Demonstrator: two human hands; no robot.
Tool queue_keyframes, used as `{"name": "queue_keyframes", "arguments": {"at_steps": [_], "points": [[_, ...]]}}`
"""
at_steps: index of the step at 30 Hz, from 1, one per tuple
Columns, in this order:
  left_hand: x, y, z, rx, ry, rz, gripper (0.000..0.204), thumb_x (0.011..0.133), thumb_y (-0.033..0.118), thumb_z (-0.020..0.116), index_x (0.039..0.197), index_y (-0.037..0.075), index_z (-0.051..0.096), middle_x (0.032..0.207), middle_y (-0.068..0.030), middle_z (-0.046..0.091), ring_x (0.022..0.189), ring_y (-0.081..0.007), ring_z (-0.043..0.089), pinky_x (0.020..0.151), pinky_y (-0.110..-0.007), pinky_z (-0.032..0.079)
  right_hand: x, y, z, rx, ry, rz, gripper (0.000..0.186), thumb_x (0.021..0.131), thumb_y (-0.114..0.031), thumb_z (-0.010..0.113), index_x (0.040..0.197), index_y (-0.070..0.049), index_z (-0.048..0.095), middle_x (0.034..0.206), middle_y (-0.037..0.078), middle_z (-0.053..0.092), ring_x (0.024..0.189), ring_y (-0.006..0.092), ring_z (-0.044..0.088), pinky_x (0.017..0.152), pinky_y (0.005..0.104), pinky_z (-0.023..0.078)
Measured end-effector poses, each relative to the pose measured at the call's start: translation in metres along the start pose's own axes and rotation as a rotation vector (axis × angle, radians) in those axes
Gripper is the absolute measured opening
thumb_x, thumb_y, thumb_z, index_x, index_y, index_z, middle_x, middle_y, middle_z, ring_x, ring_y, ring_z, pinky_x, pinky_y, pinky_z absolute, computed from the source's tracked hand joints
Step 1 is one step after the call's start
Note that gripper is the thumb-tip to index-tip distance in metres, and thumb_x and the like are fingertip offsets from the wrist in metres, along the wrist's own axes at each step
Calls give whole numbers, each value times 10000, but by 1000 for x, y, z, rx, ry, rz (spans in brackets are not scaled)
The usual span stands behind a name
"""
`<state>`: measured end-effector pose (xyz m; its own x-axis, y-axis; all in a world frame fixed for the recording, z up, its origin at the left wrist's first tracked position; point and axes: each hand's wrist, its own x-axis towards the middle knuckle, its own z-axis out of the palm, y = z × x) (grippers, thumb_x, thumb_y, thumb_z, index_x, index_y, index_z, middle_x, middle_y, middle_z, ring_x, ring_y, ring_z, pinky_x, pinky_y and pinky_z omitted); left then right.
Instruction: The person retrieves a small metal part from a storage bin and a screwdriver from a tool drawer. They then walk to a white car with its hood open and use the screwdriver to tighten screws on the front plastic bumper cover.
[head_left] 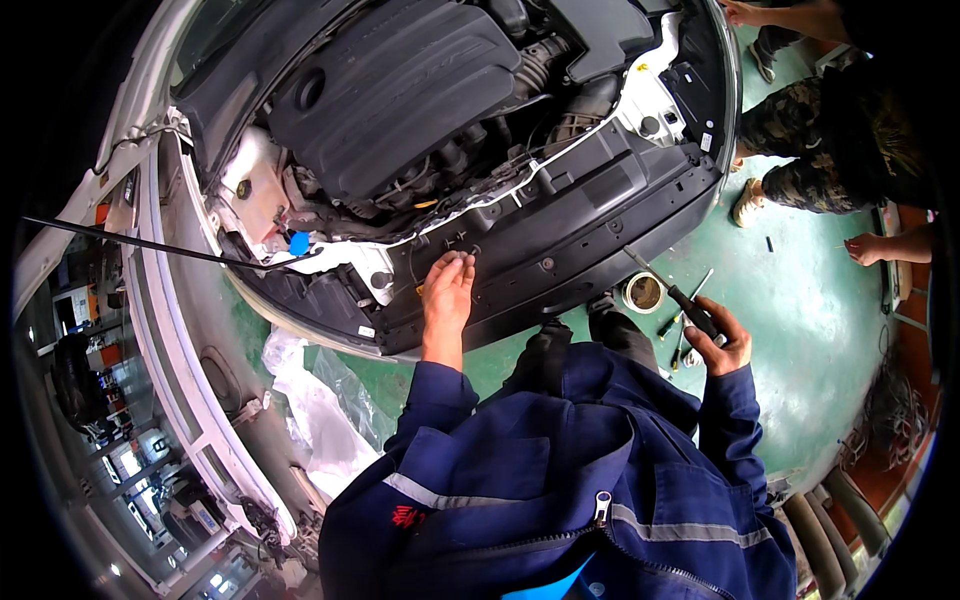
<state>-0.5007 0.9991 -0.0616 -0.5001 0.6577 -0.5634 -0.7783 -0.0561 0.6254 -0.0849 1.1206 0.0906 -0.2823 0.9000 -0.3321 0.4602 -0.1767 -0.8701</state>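
My left hand (447,295) is just above the black plastic panel (590,195) along the front of a car's engine bay. Its fingers are drawn together at the tips, and what they hold, if anything, is too small to make out. Small dark clips (457,240) show on the panel just beyond those fingertips. In my right hand (728,345) is a screwdriver (690,307), gripped by its dark handle. Its shaft slants up and left, with the tip appearing over the bumper's front edge. A big black engine cover (400,95) fills the bay behind.
A round tin (642,292) and several tools (690,340) lie on the green floor (790,330) by my feet. Clear plastic sheeting (320,410) lies at left, beside a white lift beam (180,330). A thin black prop rod (150,240) crosses the left side. Other people (810,150) stand at right.
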Motion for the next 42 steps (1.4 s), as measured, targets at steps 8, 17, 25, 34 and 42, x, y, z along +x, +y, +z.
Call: {"name": "queue_keyframes", "arguments": {"at_steps": [8, 17, 25, 34, 42], "points": [[-24, -4, -4, 51, 85, -5, 100, 929, 108, 653, 1015, 58, 643, 966, -81, 686, 864, -182, 659, 770, -280, 536, 2, -6, 0, -10, -32, 2, 464, 770, -128, 759, 1204, -1, 649, 978, 82, 698, 923, 163, 636, 877, 294, 478], [-35, -39, 22, 143, 48, -153, 220, 914, 20, 617, 1131, -16, 627, 1023, -113, 681, 959, -226, 670, 879, -321, 536, 5, -13, 0, 3, -93, -5, 457, 772, -110, 747, 1204, 0, 648, 1001, 87, 699, 938, 171, 638, 880, 296, 478], [-43, -56, 83, -153, -268, -326, 187, 968, 131, 598, 1113, 32, 664, 1096, -103, 694, 1061, -246, 667, 887, -331, 574, 0, -29, 7, 358, -311, 63, 456, 778, -42, 740, 1216, 26, 630, 1092, 87, 700, 1037, 157, 620, 950, 297, 460], [-56, -71, 121, -108, -324, -378, 185, 967, 183, 612, 1096, 62, 666, 1112, -87, 687, 1065, -230, 659, 903, -359, 564, 12, -9, 4, 292, -274, 56, 480, 768, -92, 758, 1222, 8, 638, 1058, 91, 700, 996, 160, 630, 919, 302, 475], [-55, -88, 139, -10, -187, -385, 158, 984, 175, 588, 1070, 65, 662, 1073, -99, 692, 967, -189, 669, 858, -333, 565, 31, -7, -10, 379, -311, 295, 465, 789, -132, 727, 1225, -3, 634, 978, 54, 723, 797, 96, 605, 645, 248, 483]]}}
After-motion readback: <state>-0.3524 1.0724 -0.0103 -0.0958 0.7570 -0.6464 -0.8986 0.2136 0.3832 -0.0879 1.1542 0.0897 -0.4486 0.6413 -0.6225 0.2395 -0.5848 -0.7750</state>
